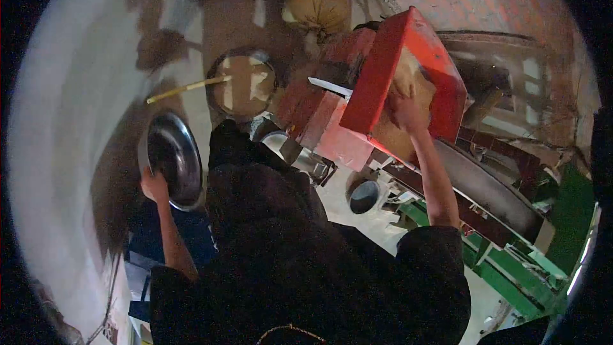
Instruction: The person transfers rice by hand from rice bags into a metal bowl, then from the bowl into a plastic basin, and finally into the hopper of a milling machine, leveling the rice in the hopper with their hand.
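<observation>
The left hand (153, 186) grips the lower rim of an empty steel pan (174, 158), held tilted at the side. The right hand (406, 112) is pressed, fingers spread, into grain (408, 83) inside the red hopper (383, 83).

The left hand (153, 186) grips a steel bowl (174, 158); the right hand (407, 114) reaches into a red hopper (383, 83).

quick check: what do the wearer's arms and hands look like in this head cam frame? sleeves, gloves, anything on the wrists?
Both hands are bare: no gloves on the left hand or the right hand. Forearms are uncovered too. The person wears a dark, black-looking top with short sleeves that end near the elbows. No watch, band or markings show on either wrist, though the picture is dim and distorted at the edges.
</observation>
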Action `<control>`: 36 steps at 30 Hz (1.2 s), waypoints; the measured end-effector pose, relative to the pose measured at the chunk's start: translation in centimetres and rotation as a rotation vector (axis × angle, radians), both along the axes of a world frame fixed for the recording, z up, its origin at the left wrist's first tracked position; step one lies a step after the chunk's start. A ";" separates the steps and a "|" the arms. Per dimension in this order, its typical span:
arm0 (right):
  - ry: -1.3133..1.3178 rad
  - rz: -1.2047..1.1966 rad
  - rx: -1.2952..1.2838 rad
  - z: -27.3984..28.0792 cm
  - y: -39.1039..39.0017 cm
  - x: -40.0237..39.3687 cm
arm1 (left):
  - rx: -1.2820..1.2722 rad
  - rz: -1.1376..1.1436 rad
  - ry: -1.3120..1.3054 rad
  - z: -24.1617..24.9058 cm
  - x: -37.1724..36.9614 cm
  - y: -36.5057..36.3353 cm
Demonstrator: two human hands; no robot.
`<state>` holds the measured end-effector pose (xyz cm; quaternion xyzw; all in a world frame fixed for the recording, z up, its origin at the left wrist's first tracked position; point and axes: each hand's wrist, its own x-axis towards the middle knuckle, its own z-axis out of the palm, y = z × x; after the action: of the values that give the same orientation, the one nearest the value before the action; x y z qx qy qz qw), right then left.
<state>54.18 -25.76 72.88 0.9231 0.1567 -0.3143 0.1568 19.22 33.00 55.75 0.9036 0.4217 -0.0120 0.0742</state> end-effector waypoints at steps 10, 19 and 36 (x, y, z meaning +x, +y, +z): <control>-0.346 0.521 0.399 -1.2 -3.0 -1.9 | -0.194 0.083 0.203 -3.4 -4.1 0.6; 0.522 -0.223 0.447 -1.6 -0.9 -2.7 | -0.061 -0.173 -0.122 -1.3 4.6 1.1; 1.067 -0.659 0.828 -9.8 -4.7 -0.7 | -0.388 -0.585 -0.861 9.5 22.9 -5.8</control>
<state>53.44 -30.46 63.11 0.6283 0.0324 -0.6651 -0.4024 42.13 27.24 65.23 0.8761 0.0747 0.2606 0.3986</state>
